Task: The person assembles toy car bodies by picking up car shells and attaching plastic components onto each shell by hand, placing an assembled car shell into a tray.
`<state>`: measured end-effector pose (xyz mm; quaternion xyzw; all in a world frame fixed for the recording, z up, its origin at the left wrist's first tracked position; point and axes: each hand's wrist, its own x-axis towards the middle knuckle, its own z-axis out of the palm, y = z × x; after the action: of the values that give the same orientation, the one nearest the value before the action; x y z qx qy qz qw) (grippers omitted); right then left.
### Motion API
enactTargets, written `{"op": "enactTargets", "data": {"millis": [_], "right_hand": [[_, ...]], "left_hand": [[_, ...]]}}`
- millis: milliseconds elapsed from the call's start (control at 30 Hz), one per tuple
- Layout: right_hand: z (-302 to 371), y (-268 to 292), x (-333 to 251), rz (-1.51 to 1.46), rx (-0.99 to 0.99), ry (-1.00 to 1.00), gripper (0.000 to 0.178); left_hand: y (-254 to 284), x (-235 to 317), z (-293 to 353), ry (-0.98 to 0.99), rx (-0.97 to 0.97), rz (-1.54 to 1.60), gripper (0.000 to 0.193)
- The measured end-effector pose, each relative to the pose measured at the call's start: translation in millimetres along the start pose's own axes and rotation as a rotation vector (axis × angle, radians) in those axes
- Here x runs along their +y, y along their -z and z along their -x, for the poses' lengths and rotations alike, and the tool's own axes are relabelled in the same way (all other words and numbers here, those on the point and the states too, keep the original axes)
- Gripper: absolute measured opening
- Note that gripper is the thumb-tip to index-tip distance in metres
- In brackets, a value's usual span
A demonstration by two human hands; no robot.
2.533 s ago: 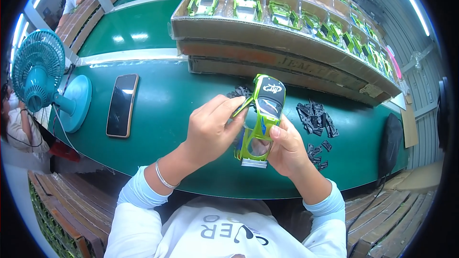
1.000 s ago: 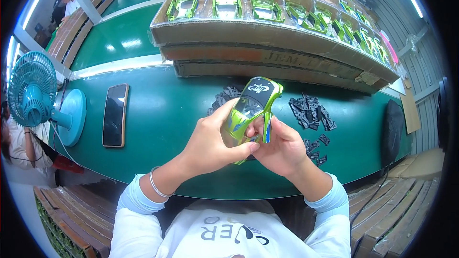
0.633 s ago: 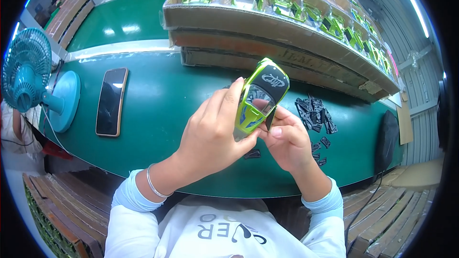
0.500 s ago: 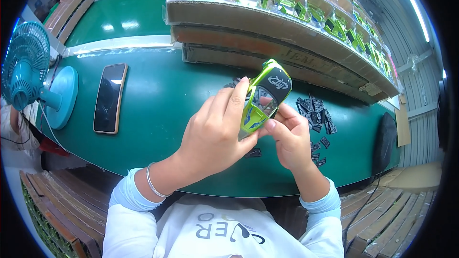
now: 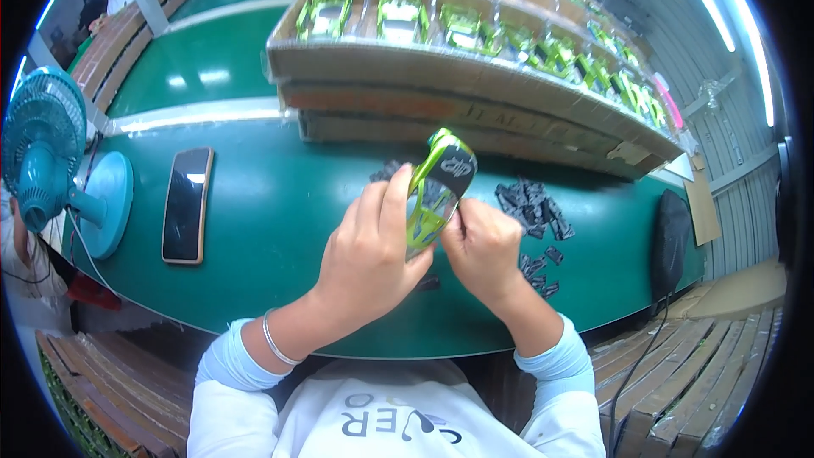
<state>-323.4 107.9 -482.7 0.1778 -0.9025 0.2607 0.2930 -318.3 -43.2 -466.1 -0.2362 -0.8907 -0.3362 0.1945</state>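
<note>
1 phone (image 5: 185,212) lies between fan (image 5: 41,171) and left hand (image 5: 366,246).

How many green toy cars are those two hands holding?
1: the green toy car body, gripped by the left hand, with the right hand curled against its right side. The hands hide part of it, but no second one shows.

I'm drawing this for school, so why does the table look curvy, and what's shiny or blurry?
In the head view, fisheye bending likely curves the smooth green table; in the head view, glare whitens part of the rectangular black phone; also in the head view, the green plastic car bodies in the brown cardboard box look blurry.
</note>
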Motion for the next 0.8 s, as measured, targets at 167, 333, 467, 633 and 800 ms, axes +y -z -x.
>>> {"op": "enactTargets", "data": {"millis": [167, 333, 467, 633, 800], "right_hand": [[4.7, -8.9, -9.0, -0.855, -0.193, -0.475, 0.019], [-1.2, -1.3, -17.7, -1.386, -0.356, -0.577, 0.042], [-5.9, 1.2, -13.9, -1.623, -0.181, -0.874, 0.042], [-35.9, 18.3, -12.5, -1.259, -0.192, -0.566, 0.045], [-143.1, 40.7, -9.4, -1.088, -0.001, -0.347, 0.043]], "left_hand": [[-2.4, -9.6, -3.0, -0.055, 0.092, -0.047, 0.073], [-5.9, -10.5, -0.9, -0.165, 0.168, -0.077, 0.069], [-5.2, -9.1, 0.7, -0.379, 0.094, -0.089, 0.057], [1.0, -14.8, -1.8, -0.405, 0.149, -0.038, 0.057], [8.8, -21.0, 2.8, -0.339, 0.383, -0.004, 0.055]]}}
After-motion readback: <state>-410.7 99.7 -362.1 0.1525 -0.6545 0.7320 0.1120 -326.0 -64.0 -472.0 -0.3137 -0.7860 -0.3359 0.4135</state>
